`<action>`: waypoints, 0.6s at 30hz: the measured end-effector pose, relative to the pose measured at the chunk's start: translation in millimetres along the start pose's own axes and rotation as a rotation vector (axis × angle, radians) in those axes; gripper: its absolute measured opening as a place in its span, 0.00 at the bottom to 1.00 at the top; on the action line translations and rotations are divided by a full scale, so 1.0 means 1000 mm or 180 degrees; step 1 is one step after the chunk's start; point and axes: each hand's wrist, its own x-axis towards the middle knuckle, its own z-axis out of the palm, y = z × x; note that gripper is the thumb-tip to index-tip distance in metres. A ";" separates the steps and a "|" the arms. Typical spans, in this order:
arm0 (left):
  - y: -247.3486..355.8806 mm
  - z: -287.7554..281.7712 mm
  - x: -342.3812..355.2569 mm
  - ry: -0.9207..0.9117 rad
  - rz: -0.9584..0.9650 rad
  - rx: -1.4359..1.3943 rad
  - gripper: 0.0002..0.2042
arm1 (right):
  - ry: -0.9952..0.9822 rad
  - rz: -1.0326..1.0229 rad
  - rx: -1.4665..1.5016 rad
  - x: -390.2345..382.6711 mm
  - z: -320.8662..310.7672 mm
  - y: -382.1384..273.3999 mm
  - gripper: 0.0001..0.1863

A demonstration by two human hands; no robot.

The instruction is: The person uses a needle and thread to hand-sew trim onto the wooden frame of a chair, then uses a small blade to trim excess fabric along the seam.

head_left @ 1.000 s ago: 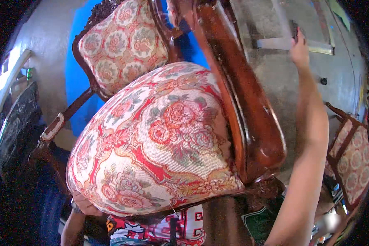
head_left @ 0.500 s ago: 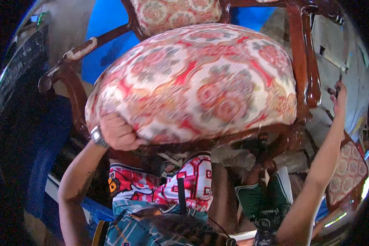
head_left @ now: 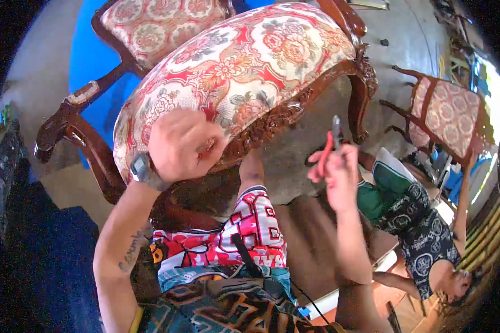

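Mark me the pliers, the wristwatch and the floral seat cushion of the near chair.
pliers (head_left: 331,141): head view, on the red handle above the right hand.
wristwatch (head_left: 140,168): head view, on its face at the left wrist.
floral seat cushion (head_left: 250,61): head view, on the middle of the patterned fabric.

The upper middle of the view is filled by the floral seat cushion (head_left: 239,72) of a carved wooden armchair (head_left: 316,94), so no passage is left there. The left hand (head_left: 183,144) is pressed against the cushion's near edge, touching it. To the left, the way is barred by the chair's dark wooden armrest (head_left: 66,119). Open room is seen below the carved front rail, between the two hands, over the bare concrete floor (head_left: 305,172). The right hand (head_left: 336,172), closed round red-handled pliers (head_left: 330,141), is held in that gap, clear of the rail. Farther right, the space is taken by a seated person (head_left: 416,222) and a second chair (head_left: 444,116).
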 end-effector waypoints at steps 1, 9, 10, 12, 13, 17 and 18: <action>-0.002 -0.002 0.009 0.0027 -0.0018 -0.0271 0.10 | 0.0181 0.0029 -0.0226 -0.006 0.016 0.010 0.13; -0.022 0.017 0.112 -0.0561 -0.0192 -0.0424 0.19 | -0.0506 -0.1236 -0.3148 0.014 0.083 -0.005 0.17; -0.021 0.016 0.120 -0.1063 -0.0539 -0.0186 0.16 | -0.0511 -0.1243 -0.3133 0.017 0.087 -0.004 0.17; -0.026 0.022 0.123 -0.1558 -0.0880 0.0059 0.14 | -0.0359 -0.1502 -0.3701 0.023 0.090 -0.002 0.20; -0.028 0.026 0.120 -0.1249 -0.0797 -0.0142 0.17 | -0.0361 -0.1500 -0.3689 0.024 0.093 -0.004 0.20; -0.036 0.035 0.113 -0.0855 -0.0827 -0.0076 0.21 | -0.0183 -0.1206 -0.4220 0.031 0.097 -0.014 0.21; -0.037 0.036 0.112 -0.0849 -0.0833 -0.0083 0.21 | -0.0235 -0.1033 -0.4366 0.032 0.098 -0.015 0.22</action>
